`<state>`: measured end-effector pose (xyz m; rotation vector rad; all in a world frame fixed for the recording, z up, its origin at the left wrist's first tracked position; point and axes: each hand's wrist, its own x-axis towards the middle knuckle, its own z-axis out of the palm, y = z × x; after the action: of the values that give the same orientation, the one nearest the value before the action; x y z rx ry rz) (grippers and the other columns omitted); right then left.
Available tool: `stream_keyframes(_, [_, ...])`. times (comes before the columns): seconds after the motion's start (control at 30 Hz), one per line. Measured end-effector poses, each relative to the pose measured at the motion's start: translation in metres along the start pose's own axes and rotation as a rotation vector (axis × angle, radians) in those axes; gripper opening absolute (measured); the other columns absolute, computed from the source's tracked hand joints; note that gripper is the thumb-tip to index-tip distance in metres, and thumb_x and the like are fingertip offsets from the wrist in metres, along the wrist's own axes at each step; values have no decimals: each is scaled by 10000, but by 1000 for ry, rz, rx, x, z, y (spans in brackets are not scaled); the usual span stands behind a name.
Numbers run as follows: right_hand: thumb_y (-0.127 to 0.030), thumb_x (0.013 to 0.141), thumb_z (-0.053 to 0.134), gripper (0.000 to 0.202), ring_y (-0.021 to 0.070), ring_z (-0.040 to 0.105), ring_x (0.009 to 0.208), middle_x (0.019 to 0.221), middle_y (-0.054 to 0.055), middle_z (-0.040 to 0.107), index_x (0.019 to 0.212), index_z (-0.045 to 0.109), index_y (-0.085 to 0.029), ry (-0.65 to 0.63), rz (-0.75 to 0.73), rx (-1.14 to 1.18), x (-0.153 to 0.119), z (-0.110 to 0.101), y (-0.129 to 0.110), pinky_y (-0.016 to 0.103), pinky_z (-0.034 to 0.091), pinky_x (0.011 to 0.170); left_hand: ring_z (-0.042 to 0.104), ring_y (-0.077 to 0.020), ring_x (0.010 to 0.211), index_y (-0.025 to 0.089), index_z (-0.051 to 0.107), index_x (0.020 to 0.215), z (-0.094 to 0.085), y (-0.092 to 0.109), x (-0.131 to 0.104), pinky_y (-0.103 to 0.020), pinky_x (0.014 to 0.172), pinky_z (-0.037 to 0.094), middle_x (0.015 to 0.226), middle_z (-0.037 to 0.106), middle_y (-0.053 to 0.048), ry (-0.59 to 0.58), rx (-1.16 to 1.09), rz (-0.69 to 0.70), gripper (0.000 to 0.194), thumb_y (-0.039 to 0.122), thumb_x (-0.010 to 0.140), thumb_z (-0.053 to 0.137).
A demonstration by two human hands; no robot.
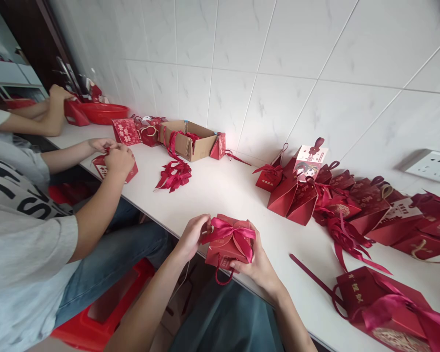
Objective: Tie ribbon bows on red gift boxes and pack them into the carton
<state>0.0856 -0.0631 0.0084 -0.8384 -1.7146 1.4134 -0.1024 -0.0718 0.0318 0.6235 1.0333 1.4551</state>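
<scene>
A red gift box (220, 250) with a corded loop handle is at the table's front edge, tilted toward me. A shiny crimson ribbon (225, 229) is tied in a bow across its top. My right hand (258, 261) wraps the box's right side, thumb on the front face. At the bow's left end, my left hand (195, 235) has its fingers closed on the ribbon's tail; the fingertips are partly hidden. To the right lies a larger red gift box (385, 303) with its own bow.
Red boxes (297, 190) and loose ribbons (348, 239) line the wall at right. A ribbon pile (174, 175) lies before a cardboard box (194, 146). Beside me a co-worker's hands (119, 159) hold a red box; another person works near a red basin (104, 113).
</scene>
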Motion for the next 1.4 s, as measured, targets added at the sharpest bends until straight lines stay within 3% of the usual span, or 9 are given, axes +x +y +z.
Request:
stream_keyframes(0.1, [-440,656,766,1028,269,412,1277,1400,132,382,1414,97,-253,5,11,26,1,1,0,447,316,1076,455,-89,512,137,522,584,-4,3,2,-190,483,353,565,487,26,33,-134,-77,230,271,715,655])
stream_keyframes(0.2, [-450,637,769,1054,285,418,1273,1392,153,393,1408,84,-233,0,33,58,1,1,1,455,317,1070,556,-153,582,119,565,696,-16,17,8,-269,538,462,658,551,-37,109,-316,-130,219,318,789,560])
stream_keyframes(0.33, [-485,632,756,1052,300,443,1257,1380,160,416,1406,88,-235,-7,23,61,3,0,8,453,356,1040,624,-162,772,173,485,1099,-40,46,21,-321,646,534,976,572,-102,398,-605,4,392,382,906,216])
stream_keyframes(0.43, [-528,634,740,1045,311,457,1246,1359,157,444,1406,92,-252,-2,-6,33,4,-2,19,461,374,1019,625,-147,794,203,343,1261,-48,57,25,-285,606,535,1054,527,-105,557,-745,76,415,357,905,195])
stream_keyframes(0.6, [-544,665,710,995,321,456,1249,1372,156,440,1409,112,-263,17,-56,-14,6,-3,35,479,365,1025,634,-210,837,115,289,1319,-40,49,20,-321,563,539,1071,504,-167,580,-844,32,502,368,885,287])
stream_keyframes(0.77, [-576,669,688,974,327,528,1165,1293,163,505,1401,128,-259,60,-91,5,6,2,38,472,432,943,634,-204,834,150,298,1296,-34,42,17,-309,532,532,1099,474,-151,613,-858,29,472,351,870,328])
stream_keyframes(1.07, [-497,668,712,977,319,500,1206,1330,153,478,1403,114,-260,43,-20,-6,4,0,28,493,397,996,630,-169,878,172,383,1169,-25,51,15,-293,615,524,1103,472,-137,553,-592,29,369,339,888,211])
stream_keyframes(1.27, [-442,673,730,975,300,489,1225,1341,147,470,1414,120,-265,67,-16,-61,0,1,8,514,392,1016,602,-163,746,128,612,815,0,44,-8,-247,643,453,839,625,-72,194,-93,0,173,288,807,545])
stream_keyframes(1.4, [-388,651,762,1018,285,475,1237,1368,146,434,1423,109,-262,99,-42,-142,-5,0,-6,512,393,1023,586,-159,809,149,632,755,17,34,-30,-215,710,419,790,641,-20,32,228,66,188,292,686,732])
